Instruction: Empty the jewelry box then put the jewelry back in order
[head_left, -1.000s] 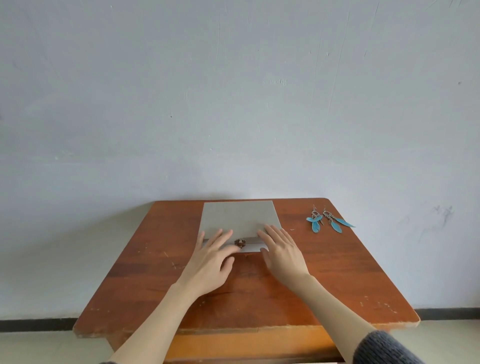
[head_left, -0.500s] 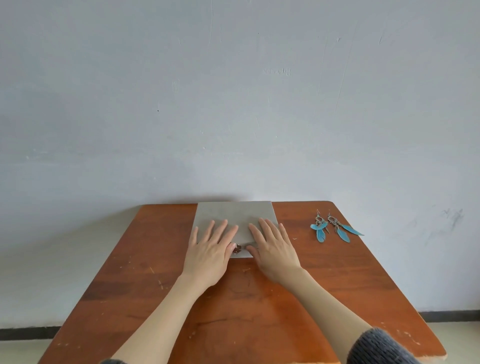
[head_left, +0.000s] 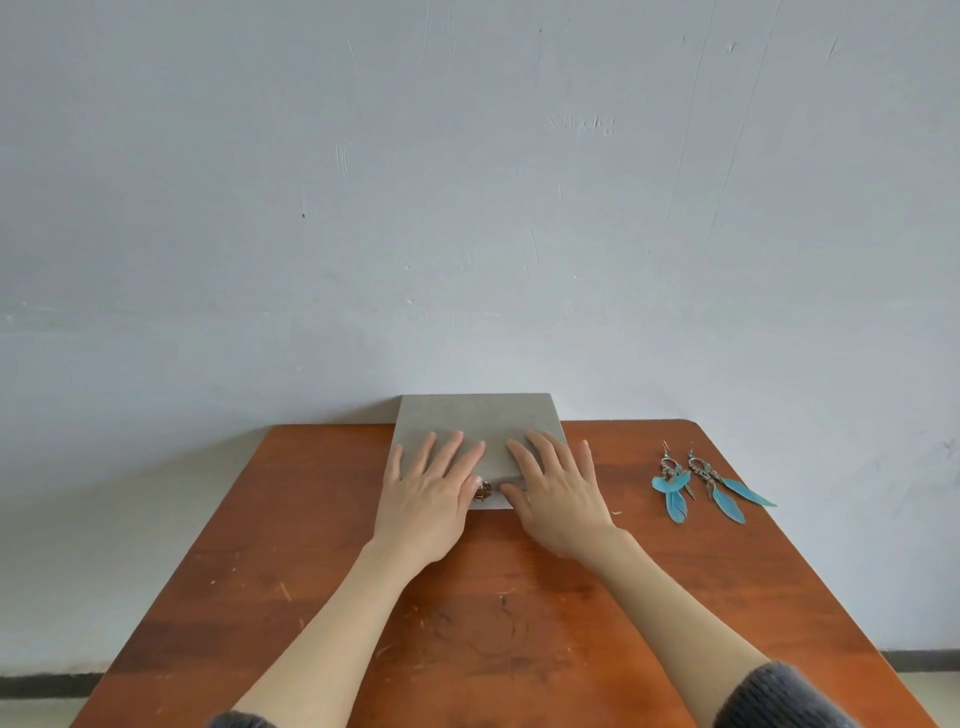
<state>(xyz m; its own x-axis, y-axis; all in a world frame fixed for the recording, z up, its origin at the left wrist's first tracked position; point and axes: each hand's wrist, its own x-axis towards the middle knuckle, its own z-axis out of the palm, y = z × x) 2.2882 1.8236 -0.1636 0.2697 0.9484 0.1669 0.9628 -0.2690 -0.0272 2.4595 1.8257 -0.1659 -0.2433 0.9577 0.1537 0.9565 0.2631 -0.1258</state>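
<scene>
- Jewelry box (head_left: 478, 423): a flat grey box, lid down, at the far edge of the worktop (head_left: 322, 545) against the wall. It lies under both sets of fingers, its far half showing beyond the fingertips.
- Left hand (head_left: 426, 499): palm down on the near left part of the lid, fingers (head_left: 441, 452) straight and slightly spread, holding nothing. The thumb side lies right next to the clasp.
- Clasp (head_left: 484, 491): a small dark metal catch on the box's near edge, in the gap between the two hands. Whether it is fastened cannot be told.
- Right hand (head_left: 558, 493): flat on the near right part of the lid, fingers (head_left: 545, 452) extended and gripping nothing. Its thumb lies along the near edge, pointing toward the clasp.
- Earrings (head_left: 701, 486): a pair with blue feathers on the bare worktop, well to the right of the right fingers and apart from the box.
- Step in hand: the closed lid and flat hands suggest either the start, just before opening, or the lid pressed closed. With earrings still out, the job looks unfinished.
- Next move: probably work the clasp with a thumb, lift the lid from its near edge while one hand steadies the base, then deal with the earrings.
</scene>
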